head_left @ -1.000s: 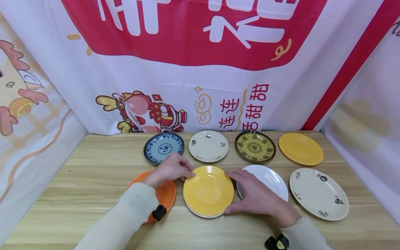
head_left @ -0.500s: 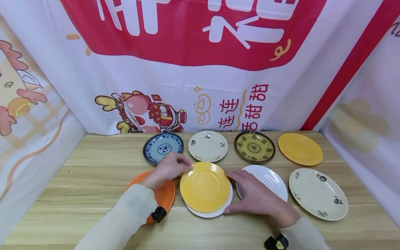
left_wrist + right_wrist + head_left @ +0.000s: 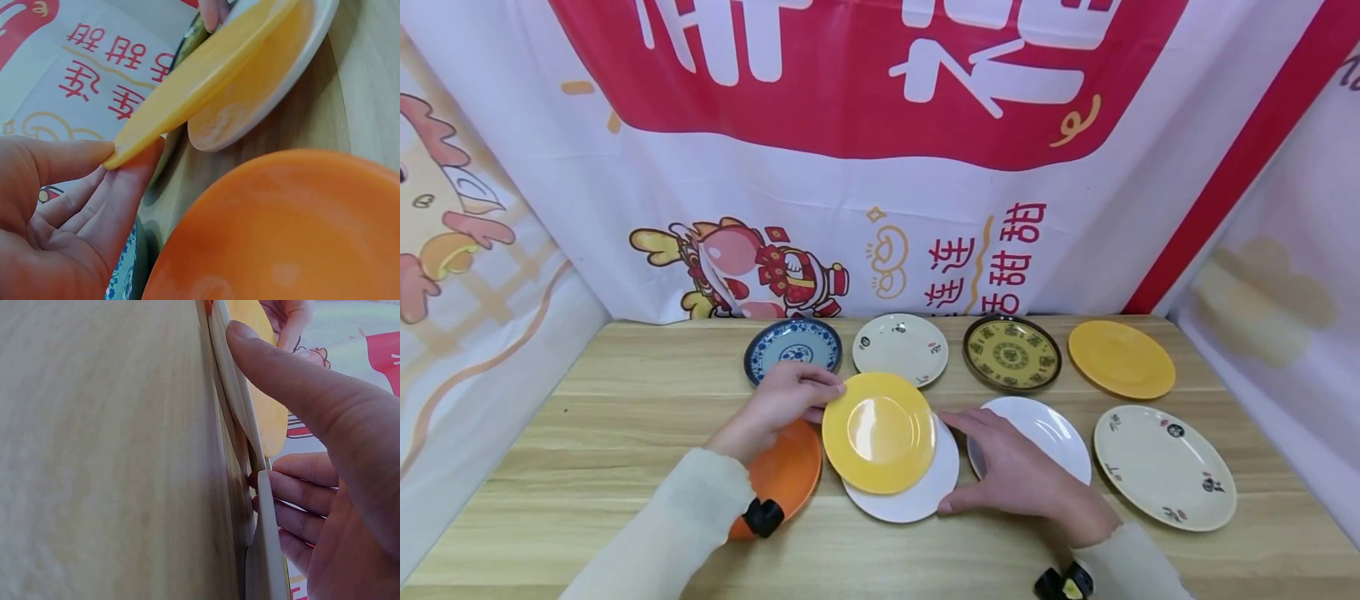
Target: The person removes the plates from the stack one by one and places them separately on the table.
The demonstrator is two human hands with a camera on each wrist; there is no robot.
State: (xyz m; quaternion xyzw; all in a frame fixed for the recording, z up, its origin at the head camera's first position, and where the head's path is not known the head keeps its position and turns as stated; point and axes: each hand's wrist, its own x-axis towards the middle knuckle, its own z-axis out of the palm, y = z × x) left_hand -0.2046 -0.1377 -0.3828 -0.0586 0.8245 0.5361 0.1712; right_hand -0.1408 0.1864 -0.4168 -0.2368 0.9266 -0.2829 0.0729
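My left hand [image 3: 778, 404] pinches the left rim of a yellow plate [image 3: 880, 437] between thumb and fingers. In the left wrist view the yellow plate [image 3: 187, 81] is tilted, raised over a white plate that reflects its colour. That white plate [image 3: 936, 479] lies on the table, its right part showing and the rest covered by the yellow one. Around its right edge my right hand [image 3: 1011, 462] holds the rim, thumb at the near side and fingers farther back. Beneath my left forearm is an orange plate [image 3: 790, 471], partly hidden.
Along the back stand a blue patterned plate [image 3: 793, 342], a cream plate [image 3: 898, 346], a brown-rimmed green plate [image 3: 1011, 354] and another yellow plate [image 3: 1120, 358]. A second white plate [image 3: 1048, 425] lies behind my right hand, with an oval cream plate [image 3: 1165, 467] farther right.
My left hand has lifted the yellow plate off the white plate and drawn it left and back, uncovering more of the white one. My right hand has stayed at the white plate's rim.
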